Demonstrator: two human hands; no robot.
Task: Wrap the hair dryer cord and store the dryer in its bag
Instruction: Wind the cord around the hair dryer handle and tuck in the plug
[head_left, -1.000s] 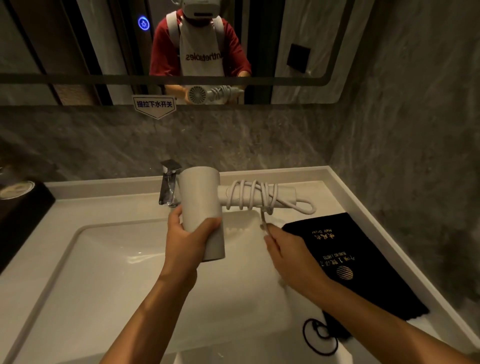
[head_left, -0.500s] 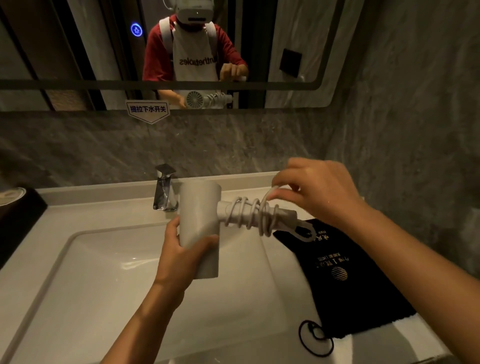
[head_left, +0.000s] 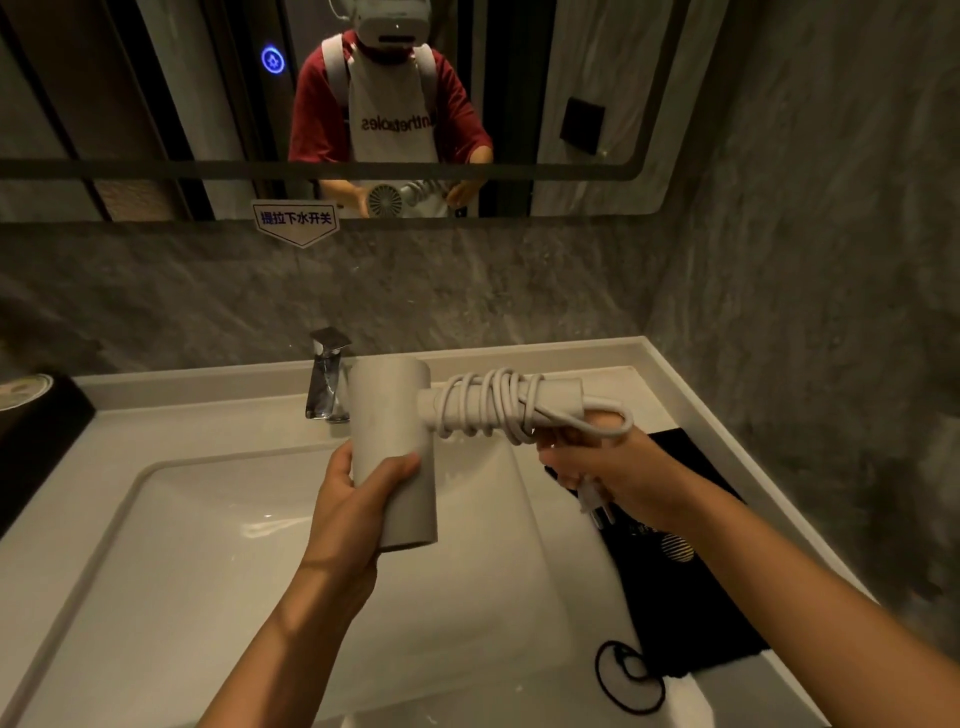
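Above the sink (head_left: 171, 525), the left hand (head_left: 348, 499) grips the dryer (head_left: 392, 447) barrel while the right hand (head_left: 613, 473) clasps the plug (head_left: 595, 501) under the cord (head_left: 493, 410) coiled handle, so wrapping looks nearly finished, leaving tucking the plug and reaching the black bag (head_left: 691, 577) on the right counter (head_left: 644, 364).

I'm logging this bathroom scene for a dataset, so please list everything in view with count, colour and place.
hair dryer: 1, white, held above the basin
cord: 1, white, coiled around the dryer handle
plug: 1, white, in the right hand
bag: 1, black with gold print, flat on the counter at right
drawstring loop: 1, black, by the bag's near end
faucet: 1, chrome, behind the basin
sink: 1, white, centre
mirror: 1, on the wall above
left hand: 1, gripping the dryer barrel
right hand: 1, under the handle, holding the cord end
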